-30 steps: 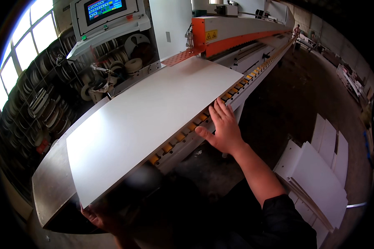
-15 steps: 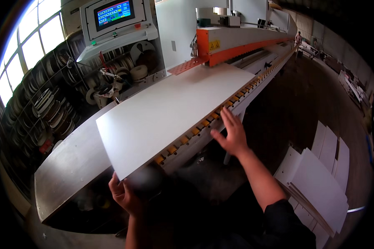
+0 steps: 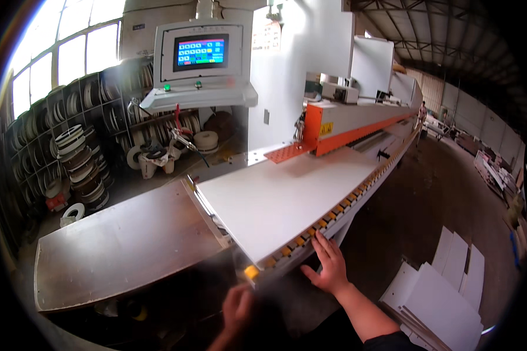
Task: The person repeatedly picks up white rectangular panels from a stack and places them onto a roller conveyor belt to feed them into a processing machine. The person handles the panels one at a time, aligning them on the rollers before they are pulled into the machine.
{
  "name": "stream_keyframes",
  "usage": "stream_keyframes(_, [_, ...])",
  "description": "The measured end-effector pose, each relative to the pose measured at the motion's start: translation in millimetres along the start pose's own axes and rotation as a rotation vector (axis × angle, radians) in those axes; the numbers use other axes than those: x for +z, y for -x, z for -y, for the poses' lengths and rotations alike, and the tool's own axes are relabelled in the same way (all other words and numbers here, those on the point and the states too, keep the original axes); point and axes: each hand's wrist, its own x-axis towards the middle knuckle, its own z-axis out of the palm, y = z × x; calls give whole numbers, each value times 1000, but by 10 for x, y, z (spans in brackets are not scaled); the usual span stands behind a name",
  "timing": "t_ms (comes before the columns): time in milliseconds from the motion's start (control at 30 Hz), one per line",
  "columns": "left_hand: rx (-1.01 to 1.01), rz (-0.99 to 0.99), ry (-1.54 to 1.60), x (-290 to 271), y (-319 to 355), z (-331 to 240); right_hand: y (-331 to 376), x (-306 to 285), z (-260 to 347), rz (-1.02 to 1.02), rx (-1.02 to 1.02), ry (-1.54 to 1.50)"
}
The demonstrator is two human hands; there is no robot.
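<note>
A white rectangular panel [image 3: 287, 202] lies flat on the feed side of a long machine, its far end under the orange-fronted beam [image 3: 357, 126]. Along its near edge runs a row of yellow rollers [image 3: 301, 240]. My right hand [image 3: 332, 267] is open, thumb apart, with its fingertips at the rollers beside the panel's edge. Below the panel's near corner is my left hand [image 3: 238, 305], apart from the panel and smeared by motion; its fingers are not clear.
A brown-topped side table [image 3: 129, 243] stands at the left. Behind it are racks and stacks of edge-banding rolls [image 3: 82, 169]. A control console with a lit screen [image 3: 200, 54] hangs above. White panels [image 3: 433, 304] are stacked at the lower right. A distant person [image 3: 422, 111] stands far along the machine.
The panel has moved forward, further under the beam. My left hand has come off its near corner and dropped away. My right hand stays by the rollers; the view has tilted up.
</note>
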Motion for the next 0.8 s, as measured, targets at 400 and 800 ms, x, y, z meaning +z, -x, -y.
stream_keyframes(400, [-384, 142, -193, -13, 545, 970, 48, 230, 66, -64, 20, -12])
stream_keyframes(800, [-260, 278, -518, 22, 528, 1083, 184, 176, 72, -52, 58, -32])
